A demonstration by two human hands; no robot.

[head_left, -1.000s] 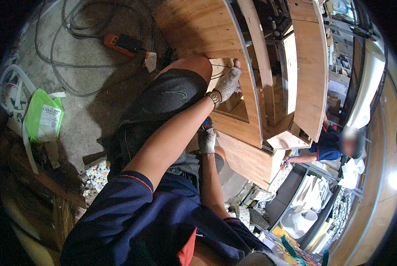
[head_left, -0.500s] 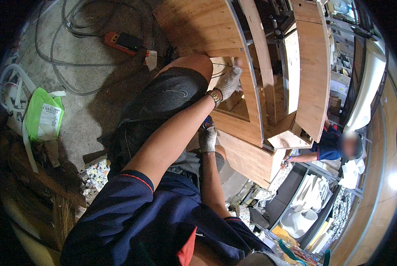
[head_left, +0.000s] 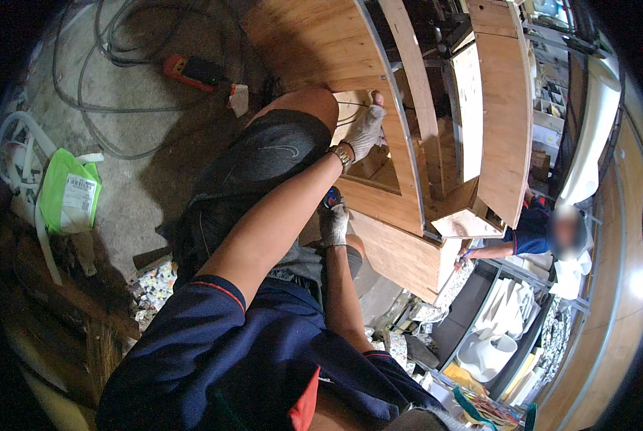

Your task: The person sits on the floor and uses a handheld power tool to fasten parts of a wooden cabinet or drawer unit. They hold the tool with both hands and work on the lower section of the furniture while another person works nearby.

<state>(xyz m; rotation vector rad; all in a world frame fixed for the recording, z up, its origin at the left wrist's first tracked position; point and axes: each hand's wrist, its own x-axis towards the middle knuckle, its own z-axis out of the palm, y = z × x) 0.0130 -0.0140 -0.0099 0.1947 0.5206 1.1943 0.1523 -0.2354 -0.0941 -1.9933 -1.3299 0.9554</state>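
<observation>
1. The right hand, in a pale knitted glove, is closed around a dark tool; the glove hides most of it, leaving a rounded end with a blue ring on the far side of the fist.
2. The left hand, also gloved, with a bare thumb tip and a metal-banded wristwatch behind it, lies farther off and slightly right, over the cut-out opening of a plywood panel. Its fingers are partly hidden, so I cannot tell whether they grip the rim.
3. The panel is smooth, warm-brown sheet wood with visible grain; the opening has straight edges and a sharp near-right corner. Thin dark cords show at its far end.
4. The panel's right edge runs from far to near, drifting right toward the near end and bowed by the lens. A plywood box side sits below that end, to the right of the right hand.
5. The tool's visible end points far, toward the opening; its long axis cannot be made out.
6. Left of the panel, an orange-and-black device and looped grey cable lie on rough concrete floor. A co-worker's hand is at the right, near the box side.
</observation>
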